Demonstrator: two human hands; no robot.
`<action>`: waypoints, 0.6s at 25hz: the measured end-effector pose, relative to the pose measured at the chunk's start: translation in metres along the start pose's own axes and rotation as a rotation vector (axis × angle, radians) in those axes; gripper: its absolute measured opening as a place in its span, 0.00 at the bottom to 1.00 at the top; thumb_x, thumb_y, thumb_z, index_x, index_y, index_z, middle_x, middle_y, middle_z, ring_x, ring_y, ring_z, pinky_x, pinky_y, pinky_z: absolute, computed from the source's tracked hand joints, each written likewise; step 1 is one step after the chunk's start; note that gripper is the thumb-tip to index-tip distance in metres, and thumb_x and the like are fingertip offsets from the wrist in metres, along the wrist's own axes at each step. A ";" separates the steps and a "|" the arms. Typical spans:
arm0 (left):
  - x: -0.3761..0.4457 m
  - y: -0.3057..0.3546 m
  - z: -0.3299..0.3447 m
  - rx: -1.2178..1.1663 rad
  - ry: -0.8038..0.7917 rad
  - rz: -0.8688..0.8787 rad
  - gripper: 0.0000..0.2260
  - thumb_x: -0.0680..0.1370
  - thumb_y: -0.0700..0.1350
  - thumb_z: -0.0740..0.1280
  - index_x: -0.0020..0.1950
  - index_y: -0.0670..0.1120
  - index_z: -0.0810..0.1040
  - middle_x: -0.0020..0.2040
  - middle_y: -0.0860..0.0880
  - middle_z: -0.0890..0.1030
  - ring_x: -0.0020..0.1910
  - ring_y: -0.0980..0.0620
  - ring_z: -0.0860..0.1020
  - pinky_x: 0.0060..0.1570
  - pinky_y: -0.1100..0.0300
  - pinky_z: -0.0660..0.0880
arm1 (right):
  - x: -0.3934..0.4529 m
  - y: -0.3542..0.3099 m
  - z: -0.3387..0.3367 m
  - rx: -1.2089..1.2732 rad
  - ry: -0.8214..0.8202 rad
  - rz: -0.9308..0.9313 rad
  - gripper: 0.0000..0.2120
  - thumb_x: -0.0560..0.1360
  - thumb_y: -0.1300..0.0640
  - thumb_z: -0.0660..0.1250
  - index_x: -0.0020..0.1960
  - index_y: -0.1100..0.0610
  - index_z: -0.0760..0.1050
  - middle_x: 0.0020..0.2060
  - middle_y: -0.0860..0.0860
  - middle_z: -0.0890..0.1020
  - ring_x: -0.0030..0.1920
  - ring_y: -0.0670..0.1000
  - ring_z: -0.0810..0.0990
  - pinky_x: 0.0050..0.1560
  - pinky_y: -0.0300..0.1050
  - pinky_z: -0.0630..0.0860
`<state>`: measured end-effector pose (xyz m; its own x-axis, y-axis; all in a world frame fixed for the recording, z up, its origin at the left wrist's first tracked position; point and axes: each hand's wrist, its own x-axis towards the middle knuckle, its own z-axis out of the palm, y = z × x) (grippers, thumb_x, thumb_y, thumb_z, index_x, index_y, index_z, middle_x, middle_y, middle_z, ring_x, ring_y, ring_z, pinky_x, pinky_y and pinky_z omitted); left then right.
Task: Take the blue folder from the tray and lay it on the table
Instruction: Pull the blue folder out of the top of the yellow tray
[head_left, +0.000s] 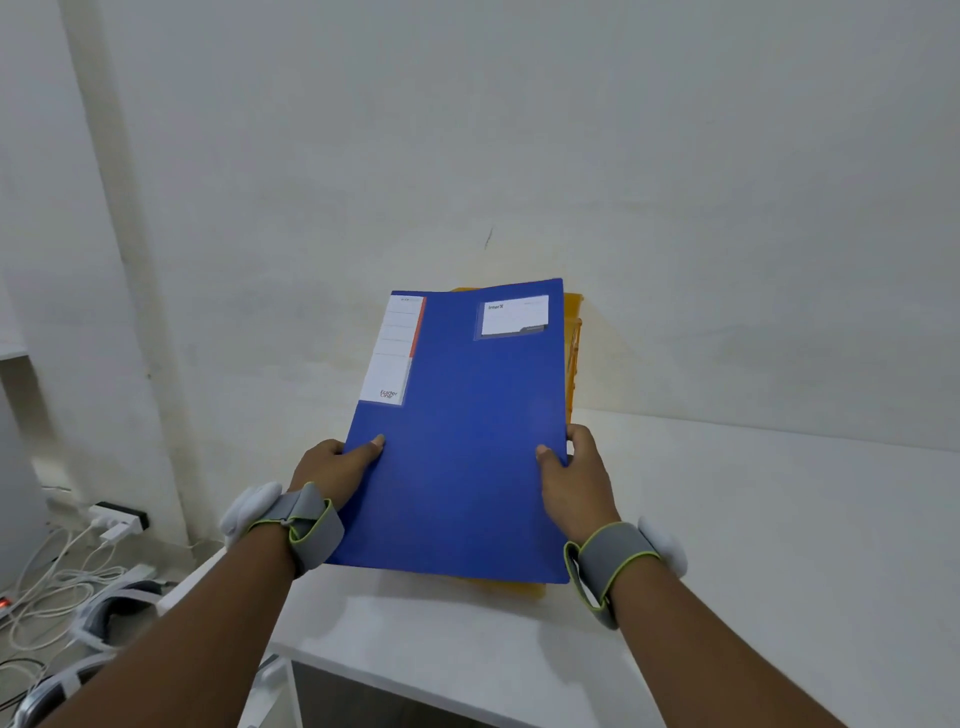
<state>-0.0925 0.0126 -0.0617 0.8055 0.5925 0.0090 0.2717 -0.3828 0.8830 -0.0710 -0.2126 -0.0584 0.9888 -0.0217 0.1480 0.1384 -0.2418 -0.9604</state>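
The blue folder (467, 447) is held up in front of me, tilted, with white labels at its top left and top right. My left hand (332, 467) grips its left edge, thumb on the cover. My right hand (576, 478) grips its right edge the same way. Behind and under the folder stands the yellow tray (574, 332); only its right side and a strip of its front edge show. The white table (753, 545) lies below, and the folder hangs above it, its lower edge close to the tray's front.
A white wall rises right behind the tray. The table's left edge runs past my left forearm. On the floor at the left lie a power strip (122, 517), white cables (57, 587) and some grey-white gear (111, 613).
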 end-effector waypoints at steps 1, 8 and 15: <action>-0.001 0.000 0.001 -0.026 0.006 0.004 0.18 0.75 0.56 0.64 0.52 0.41 0.74 0.52 0.43 0.79 0.42 0.45 0.74 0.41 0.57 0.67 | -0.001 0.001 0.001 -0.003 0.013 -0.014 0.14 0.79 0.58 0.57 0.65 0.56 0.67 0.51 0.53 0.78 0.35 0.49 0.75 0.32 0.38 0.71; -0.018 0.007 0.003 -0.236 0.074 0.138 0.19 0.77 0.51 0.63 0.67 0.47 0.72 0.59 0.48 0.78 0.48 0.46 0.75 0.51 0.56 0.70 | -0.001 -0.003 -0.001 0.048 0.082 -0.090 0.15 0.78 0.58 0.60 0.64 0.58 0.70 0.57 0.55 0.80 0.46 0.53 0.78 0.41 0.41 0.74; -0.032 0.027 0.004 -0.326 0.113 0.215 0.17 0.77 0.50 0.64 0.65 0.48 0.75 0.52 0.51 0.77 0.46 0.47 0.75 0.50 0.57 0.70 | 0.003 -0.017 -0.017 0.051 0.111 -0.151 0.17 0.76 0.57 0.63 0.64 0.58 0.70 0.57 0.53 0.80 0.54 0.55 0.80 0.54 0.47 0.77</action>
<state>-0.1085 -0.0194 -0.0397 0.7577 0.6048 0.2453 -0.0928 -0.2722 0.9578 -0.0715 -0.2253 -0.0371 0.9445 -0.0963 0.3140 0.2905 -0.2006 -0.9356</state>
